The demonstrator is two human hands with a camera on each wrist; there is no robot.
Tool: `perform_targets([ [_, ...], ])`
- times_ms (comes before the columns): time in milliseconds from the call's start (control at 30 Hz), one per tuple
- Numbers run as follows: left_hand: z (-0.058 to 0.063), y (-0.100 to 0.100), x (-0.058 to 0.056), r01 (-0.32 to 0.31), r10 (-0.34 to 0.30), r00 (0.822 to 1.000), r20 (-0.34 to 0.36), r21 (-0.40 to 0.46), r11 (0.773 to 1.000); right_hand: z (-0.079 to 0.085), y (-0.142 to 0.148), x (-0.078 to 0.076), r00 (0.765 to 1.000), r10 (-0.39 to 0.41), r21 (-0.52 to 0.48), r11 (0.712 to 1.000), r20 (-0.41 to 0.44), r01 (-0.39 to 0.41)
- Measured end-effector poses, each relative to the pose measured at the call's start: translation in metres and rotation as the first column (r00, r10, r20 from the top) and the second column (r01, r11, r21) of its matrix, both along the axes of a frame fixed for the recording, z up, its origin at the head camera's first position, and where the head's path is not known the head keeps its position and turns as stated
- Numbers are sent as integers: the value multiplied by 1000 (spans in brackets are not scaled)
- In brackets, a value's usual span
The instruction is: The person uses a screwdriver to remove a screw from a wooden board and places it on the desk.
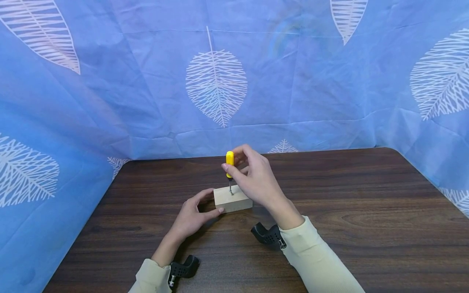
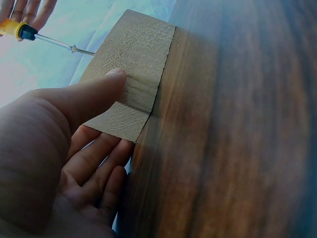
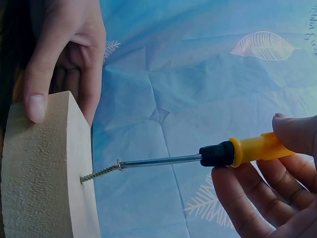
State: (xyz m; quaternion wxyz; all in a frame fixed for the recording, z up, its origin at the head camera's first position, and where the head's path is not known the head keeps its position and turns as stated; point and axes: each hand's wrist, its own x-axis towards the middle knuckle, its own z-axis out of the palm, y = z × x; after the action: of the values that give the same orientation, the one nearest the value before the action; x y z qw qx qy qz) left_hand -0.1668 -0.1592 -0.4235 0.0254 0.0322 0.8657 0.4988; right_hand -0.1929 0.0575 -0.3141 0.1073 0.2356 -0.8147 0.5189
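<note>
- Basically, a wooden block (image 1: 224, 198) sat on the dark wood-grain tabletop (image 1: 366, 203), roughly mid-width, larger face up.
- Left hand (image 1: 190, 215): grip clamped on the block's left end, thumb on the side nearer the person, fingers round the far side.
- Left wrist view: thumb flat across one block face, other fingers bent beneath the end in that view.
- Right hand (image 1: 260, 177): grip clamped on a yellow-handled screwdriver (image 1: 229, 159), thumb on one side, fingers on the other.
- Screwdriver stood near upright over the block, handle on top, black collar, thin metal shaft pointing down.
- Screw (image 3: 101, 173) stuck out of the block's top face, lower end in the wood, a good run of thread exposed.
- Screwdriver tip met the screw head; screw leaned, so it and the shaft made a slight bend, not one straight line (right wrist view).
- Right hand was above the block's right part, hiding a corner in the head view.
- Pale sleeves (image 1: 318, 260) on both arms; black wrist device (image 1: 269, 235) at the right cuff, another at the left.
- Blue cloth (image 1: 154, 81) hung behind and at both sides, white leaf prints (image 1: 216, 87) on it.
</note>
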Motion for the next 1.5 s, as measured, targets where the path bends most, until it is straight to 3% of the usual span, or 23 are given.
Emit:
perform_targets([
  [567, 0, 1, -1, -5, 5, 1000, 8, 9, 1000, -1, -1, -1, 999, 10, 9, 1000, -39, -9],
  [1033, 0, 1, -2, -7, 7, 1000, 6, 2, 1000, -3, -2, 0, 1000, 9, -23, 1000, 6, -9],
  [1500, 0, 0, -1, -5, 5, 1000, 11, -3, 1000, -1, -4, 0, 1000, 13, -35, 999, -21, -14],
])
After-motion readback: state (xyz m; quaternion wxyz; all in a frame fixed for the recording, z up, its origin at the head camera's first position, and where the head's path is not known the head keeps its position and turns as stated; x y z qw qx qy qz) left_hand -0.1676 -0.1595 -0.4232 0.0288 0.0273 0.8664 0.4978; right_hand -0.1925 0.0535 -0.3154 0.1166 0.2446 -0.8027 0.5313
